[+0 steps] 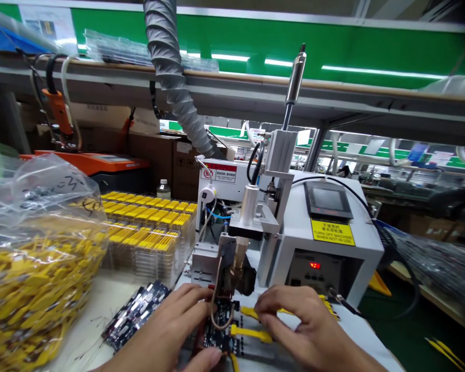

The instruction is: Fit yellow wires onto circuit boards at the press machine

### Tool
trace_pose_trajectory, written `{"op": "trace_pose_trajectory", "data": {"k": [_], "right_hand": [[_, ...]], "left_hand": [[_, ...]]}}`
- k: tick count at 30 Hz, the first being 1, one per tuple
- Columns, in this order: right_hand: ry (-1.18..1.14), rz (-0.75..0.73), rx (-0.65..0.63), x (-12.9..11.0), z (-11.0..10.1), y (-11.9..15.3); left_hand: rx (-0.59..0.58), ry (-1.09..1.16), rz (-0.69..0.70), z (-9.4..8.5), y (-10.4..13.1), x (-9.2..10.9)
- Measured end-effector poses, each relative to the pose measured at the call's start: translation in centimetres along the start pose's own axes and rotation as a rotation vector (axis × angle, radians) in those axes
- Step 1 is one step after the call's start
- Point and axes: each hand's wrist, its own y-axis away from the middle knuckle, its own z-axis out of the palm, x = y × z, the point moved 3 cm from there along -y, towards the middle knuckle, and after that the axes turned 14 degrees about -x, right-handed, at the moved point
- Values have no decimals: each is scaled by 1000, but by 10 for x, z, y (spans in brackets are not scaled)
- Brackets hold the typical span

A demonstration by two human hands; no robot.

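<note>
A black circuit board (218, 325) lies under the metal head of a soldering machine (238, 258), with a curved copper-coloured wire or tube over it. My left hand (174, 325) rests along the board's left side, thumb at its near edge and fingers at the far left. My right hand (302, 323) pinches a yellow strip (250, 312) just right of the board. Another yellow strip (251, 333) reaches from the board's right edge towards that hand. More yellow strips lie partly behind my right hand. A stack of dark circuit boards (137, 312) sits left of my left hand.
A clear bag of yellow parts (34, 289) fills the left side. Behind it stand stacked clear trays (143, 248) with yellow parts. A grey control box (329, 206) with a screen is at the right. A ribbed grey duct (170, 72) hangs above, before a shelf (232, 93).
</note>
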Motion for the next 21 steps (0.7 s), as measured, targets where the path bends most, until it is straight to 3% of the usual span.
{"op": "trace_pose_trajectory", "data": {"k": [4, 21], "right_hand": [[-48, -137, 50, 1, 13, -6], [52, -100, -51, 10, 20, -1]], "left_hand": [[-49, 29, -47, 1, 1, 2], [-27, 13, -13, 4, 2, 0]]}}
